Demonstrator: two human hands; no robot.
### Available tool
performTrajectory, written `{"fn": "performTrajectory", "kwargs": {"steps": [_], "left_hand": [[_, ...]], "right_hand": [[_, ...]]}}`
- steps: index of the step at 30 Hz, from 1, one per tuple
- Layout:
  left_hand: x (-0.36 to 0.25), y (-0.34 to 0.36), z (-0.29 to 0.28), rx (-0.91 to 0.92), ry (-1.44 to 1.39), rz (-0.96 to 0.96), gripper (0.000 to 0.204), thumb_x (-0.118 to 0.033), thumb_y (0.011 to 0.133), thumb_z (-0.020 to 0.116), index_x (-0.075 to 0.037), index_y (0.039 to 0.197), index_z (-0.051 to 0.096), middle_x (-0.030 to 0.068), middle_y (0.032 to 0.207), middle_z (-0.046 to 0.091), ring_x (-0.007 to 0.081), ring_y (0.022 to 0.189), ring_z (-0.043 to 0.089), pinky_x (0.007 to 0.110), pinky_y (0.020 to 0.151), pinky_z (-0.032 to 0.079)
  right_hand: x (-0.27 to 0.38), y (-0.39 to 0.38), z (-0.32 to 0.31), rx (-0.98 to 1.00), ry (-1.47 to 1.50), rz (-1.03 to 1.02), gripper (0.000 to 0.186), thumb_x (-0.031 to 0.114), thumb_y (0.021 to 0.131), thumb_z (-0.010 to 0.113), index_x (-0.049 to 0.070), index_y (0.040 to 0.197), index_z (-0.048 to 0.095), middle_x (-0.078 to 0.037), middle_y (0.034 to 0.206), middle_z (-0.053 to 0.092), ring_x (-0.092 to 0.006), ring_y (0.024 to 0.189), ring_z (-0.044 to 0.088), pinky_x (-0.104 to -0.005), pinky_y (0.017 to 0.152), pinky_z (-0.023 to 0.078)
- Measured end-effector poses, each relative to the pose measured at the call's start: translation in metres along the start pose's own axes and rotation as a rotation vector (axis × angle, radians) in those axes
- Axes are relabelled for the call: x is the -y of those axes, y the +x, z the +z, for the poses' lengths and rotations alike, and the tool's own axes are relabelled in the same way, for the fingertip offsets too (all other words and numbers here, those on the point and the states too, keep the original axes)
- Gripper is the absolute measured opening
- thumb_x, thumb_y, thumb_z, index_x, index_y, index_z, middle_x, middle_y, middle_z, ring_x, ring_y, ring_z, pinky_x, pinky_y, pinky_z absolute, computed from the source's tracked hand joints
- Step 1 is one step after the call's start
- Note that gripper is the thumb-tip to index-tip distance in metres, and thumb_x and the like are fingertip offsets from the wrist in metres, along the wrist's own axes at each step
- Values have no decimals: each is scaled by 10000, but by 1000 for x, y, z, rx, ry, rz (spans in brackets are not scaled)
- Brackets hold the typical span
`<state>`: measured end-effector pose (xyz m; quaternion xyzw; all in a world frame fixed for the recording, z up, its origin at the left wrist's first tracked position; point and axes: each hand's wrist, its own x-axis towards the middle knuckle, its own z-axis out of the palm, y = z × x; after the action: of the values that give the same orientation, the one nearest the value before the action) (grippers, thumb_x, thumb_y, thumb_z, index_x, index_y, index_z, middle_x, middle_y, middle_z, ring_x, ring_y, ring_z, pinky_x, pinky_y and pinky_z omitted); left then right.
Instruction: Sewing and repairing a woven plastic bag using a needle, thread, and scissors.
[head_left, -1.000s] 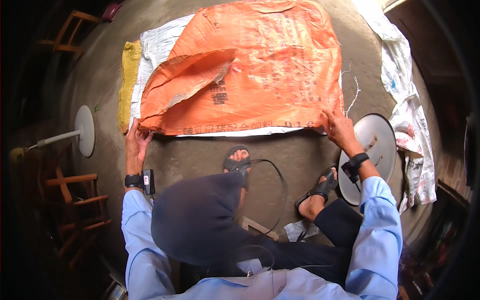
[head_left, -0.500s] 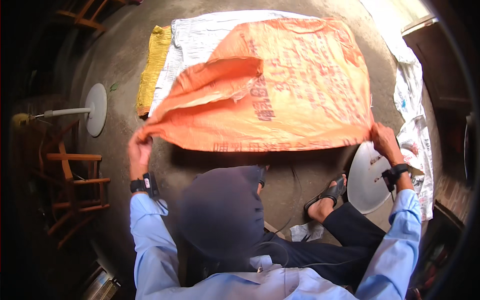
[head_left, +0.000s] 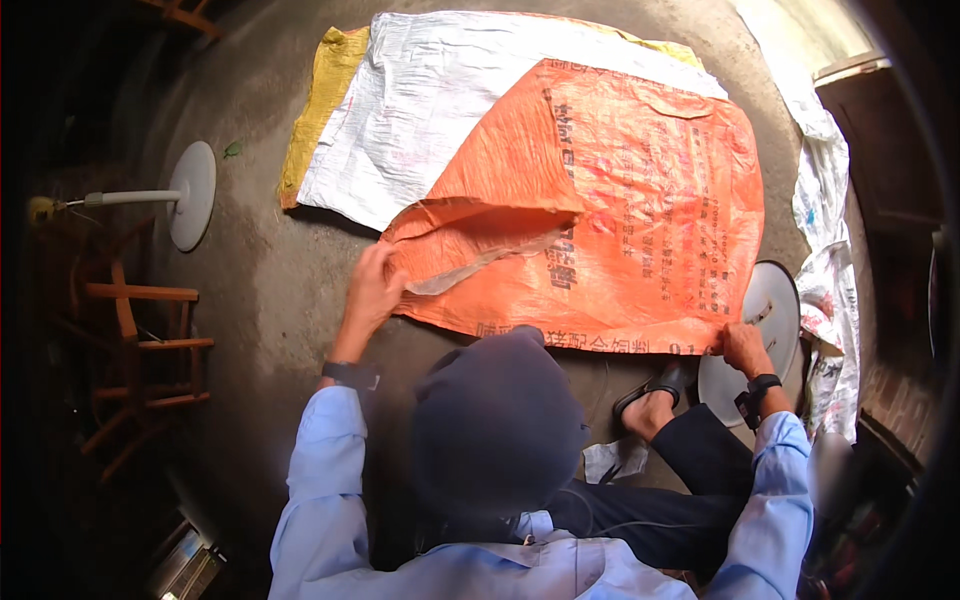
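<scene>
A wide orange woven sack [head_left: 660, 220] with dark print is spread in front of me, its near-left part folded up into a loose flap. At its near-left edge, my left hand [head_left: 375, 292] has its fingers closed on the fabric. My right hand [head_left: 745, 347] pinches the near-right corner in a closed grip. Beneath the orange sack lies a white woven sack [head_left: 400, 120], showing at the left and the far side. A yellow sack [head_left: 325, 100] sticks out under the white one at the far left. A dark cap [head_left: 500, 420] hides the floor before me.
Left stands a round white base with a pole [head_left: 192, 196], near wooden chair frames [head_left: 140, 345]. A round white disc [head_left: 770, 310] is by my right hand. Crumpled white sheeting [head_left: 825, 230] runs along the right. My sandaled foot [head_left: 655, 400] rests near the sack's edge.
The orange sack has come down and shifted right and nearer, uncovering more of the white sack. My left hand moved right and inward; my right hand moved nearer and slightly left.
</scene>
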<state>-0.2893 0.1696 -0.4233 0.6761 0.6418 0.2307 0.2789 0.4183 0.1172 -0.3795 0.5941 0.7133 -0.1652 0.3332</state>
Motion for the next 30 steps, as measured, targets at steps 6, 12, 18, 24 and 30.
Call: {"fn": "performTrajectory", "kwargs": {"steps": [6, 12, 18, 24, 30], "left_hand": [[-62, 34, 63, 466, -55, 197, 546, -209, 874, 744, 0, 1339, 551, 227, 1241, 611, 417, 1183, 598, 462, 989, 507], [-67, 49, 113, 407, 314, 281, 654, -233, 847, 783, 2, 1390, 505, 210, 1225, 561, 408, 1119, 573, 474, 925, 476], [-39, 57, 125, 340, 423, 332, 353, -81, 888, 618, -30, 1236, 587, 176, 1037, 580, 360, 976, 587, 477, 836, 462], [-42, 47, 134, 331, 493, 425, 401, -60, 875, 568, -43, 1275, 591, 162, 1041, 581, 344, 995, 579, 479, 833, 465], [-36, 47, 145, 318, 605, 408, 428, -62, 870, 569, -57, 1297, 599, 124, 972, 594, 318, 922, 607, 453, 806, 480]], "right_hand": [[9, -2, -1, 31, 84, 58, 159, 134, 872, 621, 27, 795, 708, -229, 831, 723, -422, 840, 715, -517, 752, 563], [5, -6, -6, 1, 272, 242, 245, 182, 890, 595, -14, 817, 722, -290, 869, 715, -480, 867, 699, -549, 793, 562], [-13, -10, 12, 61, 411, 353, 246, 164, 874, 579, -1, 918, 756, -278, 940, 726, -474, 933, 698, -545, 848, 559], [-19, -12, 49, 72, 380, 337, 278, 207, 897, 595, -8, 978, 752, -301, 955, 711, -489, 918, 686, -542, 827, 554], [-20, -11, 52, 97, 421, 319, 330, 259, 926, 594, -31, 986, 739, -322, 946, 698, -505, 912, 677, -547, 824, 548]]}}
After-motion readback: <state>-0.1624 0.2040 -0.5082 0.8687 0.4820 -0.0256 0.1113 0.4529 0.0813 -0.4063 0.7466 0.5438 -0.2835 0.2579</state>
